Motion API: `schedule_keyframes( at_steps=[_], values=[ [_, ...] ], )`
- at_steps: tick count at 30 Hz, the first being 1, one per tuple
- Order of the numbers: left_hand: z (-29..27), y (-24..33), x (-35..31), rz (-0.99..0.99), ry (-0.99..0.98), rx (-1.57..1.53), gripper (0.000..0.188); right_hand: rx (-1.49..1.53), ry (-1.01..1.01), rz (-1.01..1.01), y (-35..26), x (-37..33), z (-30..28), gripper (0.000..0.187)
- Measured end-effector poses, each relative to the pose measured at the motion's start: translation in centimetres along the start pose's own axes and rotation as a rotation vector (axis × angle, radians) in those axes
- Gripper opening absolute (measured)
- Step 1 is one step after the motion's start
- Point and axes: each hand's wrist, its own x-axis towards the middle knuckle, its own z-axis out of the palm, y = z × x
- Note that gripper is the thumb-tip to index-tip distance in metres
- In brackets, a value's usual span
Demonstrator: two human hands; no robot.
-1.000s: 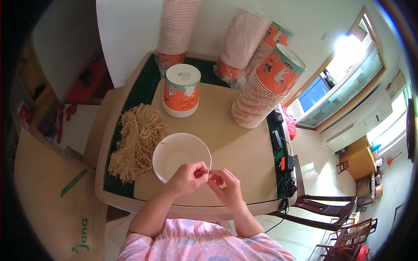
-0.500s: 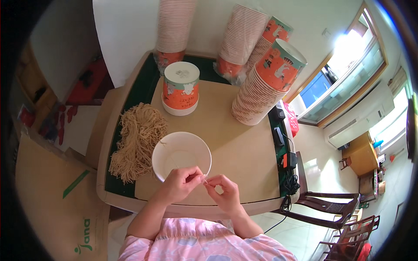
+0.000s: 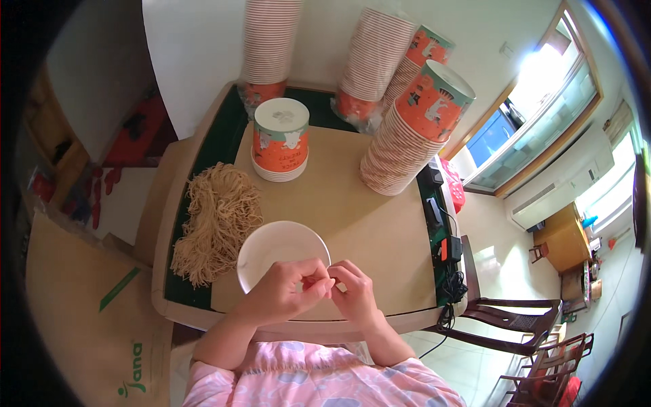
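The round white bowl [image 3: 268,252] sits on the near side, mouth up, partly hidden. The tangled tan string bundle [image 3: 215,227] lies left of it, slightly farther.

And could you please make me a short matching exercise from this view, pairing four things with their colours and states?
Column one:
1. Bundle of strands
2. Short stack of printed tubs
3. Single tub near the front of the table
4. Nearest chair

Column two:
A. dark brown, standing on the floor beside the table
B. white inside, mouth facing up
C. tan, lying in a loose heap
D. orange and green, bottom facing up

Right pairs: 1-C, 2-D, 3-B, 4-A.
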Motion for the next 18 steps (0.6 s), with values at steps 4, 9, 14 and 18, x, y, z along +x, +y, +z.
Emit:
schedule_keyframes(
  at_steps=[4,9,14,18],
  values=[
    [-0.2,1.1,0.2,-0.128,0.101,0.276,0.009,0.073,0.078,0.110,-0.1,0.2,0.1,0.015],
    [-0.3,-3.1,-0.6,-0.064,0.178,0.834,0.025,-0.027,0.040,0.073,0.6,0.6,0.2,0.011],
    [0.0,-3.6,-0.7,-0.087,0.108,1.110,0.034,-0.033,0.009,0.039,1.0,0.2,0.2,0.011],
    [0.8,-3.5,0.2,-0.017,0.262,1.051,0.029,0.010,0.033,0.055,0.5,0.2,-0.1,0.012]
  ],
)
